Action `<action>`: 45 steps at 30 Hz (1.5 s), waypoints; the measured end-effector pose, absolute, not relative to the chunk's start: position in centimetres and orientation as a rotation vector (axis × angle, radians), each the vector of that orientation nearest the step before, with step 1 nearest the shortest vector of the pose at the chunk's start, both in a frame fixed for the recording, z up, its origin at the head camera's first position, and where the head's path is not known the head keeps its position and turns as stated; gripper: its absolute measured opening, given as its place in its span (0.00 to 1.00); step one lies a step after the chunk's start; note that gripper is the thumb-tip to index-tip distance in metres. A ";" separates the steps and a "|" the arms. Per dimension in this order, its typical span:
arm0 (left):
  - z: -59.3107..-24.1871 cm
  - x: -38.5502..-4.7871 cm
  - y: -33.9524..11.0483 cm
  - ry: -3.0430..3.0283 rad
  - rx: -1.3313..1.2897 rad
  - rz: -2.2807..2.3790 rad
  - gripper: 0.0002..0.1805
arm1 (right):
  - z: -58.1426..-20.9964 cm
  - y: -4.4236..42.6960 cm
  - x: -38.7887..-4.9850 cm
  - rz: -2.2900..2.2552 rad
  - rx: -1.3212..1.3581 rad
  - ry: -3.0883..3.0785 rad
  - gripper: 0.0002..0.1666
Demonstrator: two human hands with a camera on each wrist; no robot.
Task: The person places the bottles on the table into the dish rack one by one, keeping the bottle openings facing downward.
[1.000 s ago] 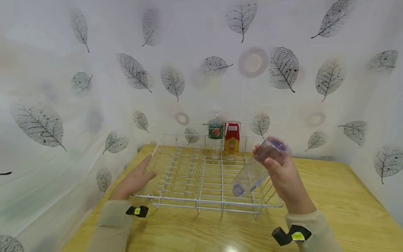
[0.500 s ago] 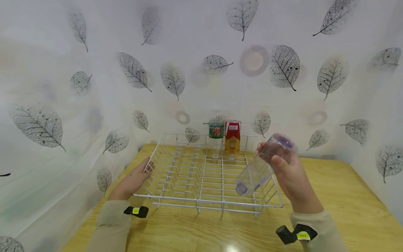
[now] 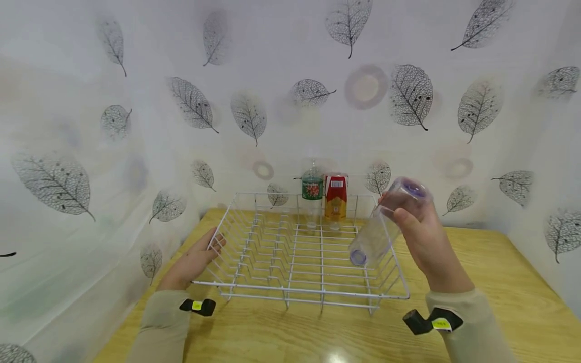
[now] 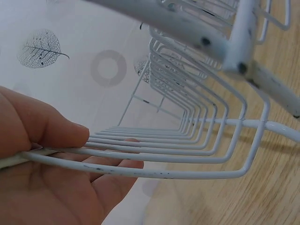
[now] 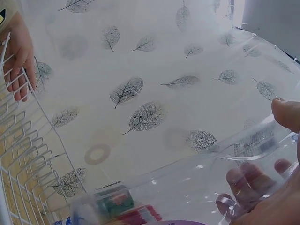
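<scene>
My right hand (image 3: 419, 237) grips a clear plastic bottle (image 3: 376, 237) with purple at both ends. The bottle slants, its lower end over the right part of a white wire dish rack (image 3: 299, 291). Through its clear wall in the right wrist view, curled fingertips (image 5: 248, 180) show. At the rack's left side is my left hand (image 3: 195, 259); in the left wrist view its thumb (image 4: 65, 133) lies over the rim wire and the fingers are on the other side. A green-labelled clear bottle (image 3: 312, 189) and a red and yellow carton (image 3: 336, 196) stand at the rack's back.
The rack sits on a wooden table (image 3: 254, 333). A pale curtain (image 3: 290, 131) printed with leaves hangs behind and at both sides. Rows of bent wire prongs (image 3: 245, 257) fill the rack's left half.
My right hand has moved right and slightly up with the bottle, whose lower end is also higher. The left hand stays by the rack's left side, its fingers shifted slightly along the wires.
</scene>
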State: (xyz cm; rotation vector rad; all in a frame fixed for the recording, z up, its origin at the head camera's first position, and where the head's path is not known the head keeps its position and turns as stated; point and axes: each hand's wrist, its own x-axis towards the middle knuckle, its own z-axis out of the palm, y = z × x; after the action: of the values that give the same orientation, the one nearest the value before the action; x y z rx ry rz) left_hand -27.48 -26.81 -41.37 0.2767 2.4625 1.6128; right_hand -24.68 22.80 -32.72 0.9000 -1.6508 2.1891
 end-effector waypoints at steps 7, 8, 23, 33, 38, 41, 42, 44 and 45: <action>-41.3 -27.5 -26.7 2.460 0.258 1.618 0.37 | -31.6 22.4 -25.8 2.099 0.792 -1.742 0.32; -41.3 -27.5 -26.7 2.457 0.260 1.617 0.37 | -31.5 22.4 -26.1 2.090 0.770 -1.766 0.33; -41.2 -27.3 -26.6 2.430 0.238 1.649 0.38 | -30.9 21.5 -32.4 1.929 0.438 -2.179 0.44; -41.1 -27.3 -26.6 2.448 0.246 1.640 0.37 | -32.2 21.1 -36.5 1.848 0.281 -2.278 0.50; -41.0 -27.2 -26.6 2.445 0.252 1.635 0.38 | -33.2 21.1 -38.1 1.775 0.252 -2.334 0.51; -40.9 -27.2 -26.6 2.441 0.251 1.635 0.38 | -33.6 21.1 -38.8 1.747 0.243 -2.348 0.52; -40.9 -27.1 -26.6 2.441 0.251 1.636 0.38 | -33.7 21.1 -38.9 1.741 0.242 -2.353 0.52; -40.9 -27.1 -26.6 2.442 0.256 1.638 0.37 | -34.0 21.1 -39.3 1.722 0.241 -2.363 0.52; -40.9 -27.1 -26.6 2.445 0.262 1.634 0.37 | -34.1 21.1 -39.4 1.716 0.238 -2.366 0.52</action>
State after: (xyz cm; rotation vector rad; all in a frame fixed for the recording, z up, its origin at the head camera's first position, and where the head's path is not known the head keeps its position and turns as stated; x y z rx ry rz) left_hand -27.12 -26.63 -40.88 0.2622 2.4454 1.6336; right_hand -39.45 21.09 -34.15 0.2378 -2.3657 1.7164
